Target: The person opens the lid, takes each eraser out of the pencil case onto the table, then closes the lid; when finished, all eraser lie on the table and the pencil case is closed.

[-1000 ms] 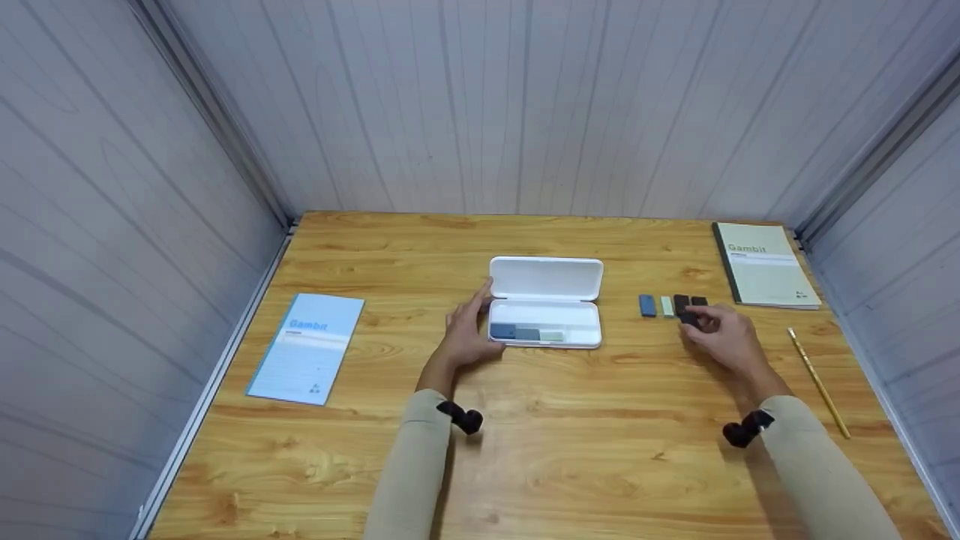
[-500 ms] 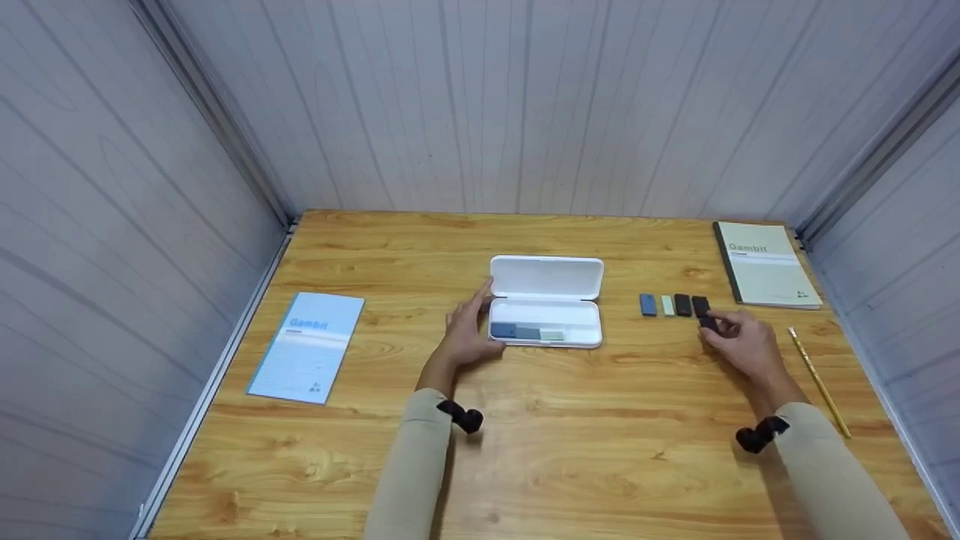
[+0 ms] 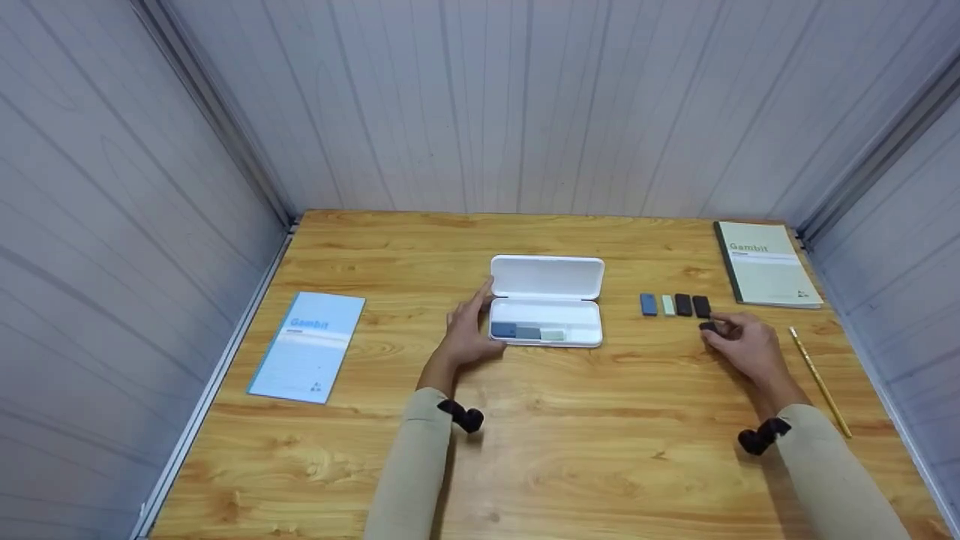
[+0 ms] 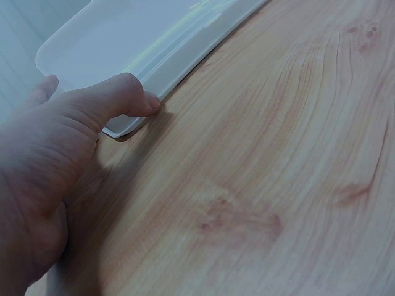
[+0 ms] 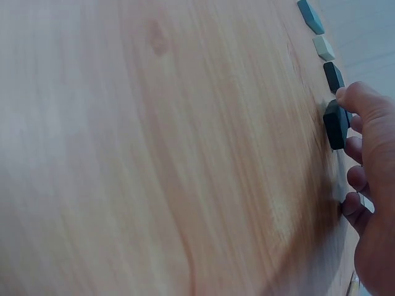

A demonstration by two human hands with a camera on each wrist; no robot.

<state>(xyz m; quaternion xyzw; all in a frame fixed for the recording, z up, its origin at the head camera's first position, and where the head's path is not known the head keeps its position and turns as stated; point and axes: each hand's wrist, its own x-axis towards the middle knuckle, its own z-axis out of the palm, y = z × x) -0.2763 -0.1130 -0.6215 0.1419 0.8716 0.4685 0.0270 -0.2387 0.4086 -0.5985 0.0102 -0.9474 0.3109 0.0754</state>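
Observation:
A white pencil case (image 3: 547, 281) stands with its lid up near the middle of the table. Inside, along its front, lie a blue eraser (image 3: 503, 330), a grey-blue one and a pale green eraser (image 3: 553, 335). My left hand (image 3: 466, 339) holds the case's left end, thumb at the front corner and fingers at the far side. On the right, my right hand (image 3: 746, 346) pinches a black eraser (image 5: 335, 125) between thumb and fingers. Just beyond it is a row: a blue eraser (image 3: 649, 304), a pale green eraser (image 3: 668, 305) and two black erasers (image 3: 683, 304).
A blue notebook (image 3: 307, 349) lies at the left of the wooden table (image 3: 570, 465). A cream notebook (image 3: 769, 266) with a dark spine is at the back right. A pencil (image 3: 819, 382) lies right of my right hand. Panel walls (image 3: 480, 105) border the table's back and sides.
My right hand has moved a little to the right with the black eraser, from in front of the row's middle to beside its right end. The left hand stays on the case.

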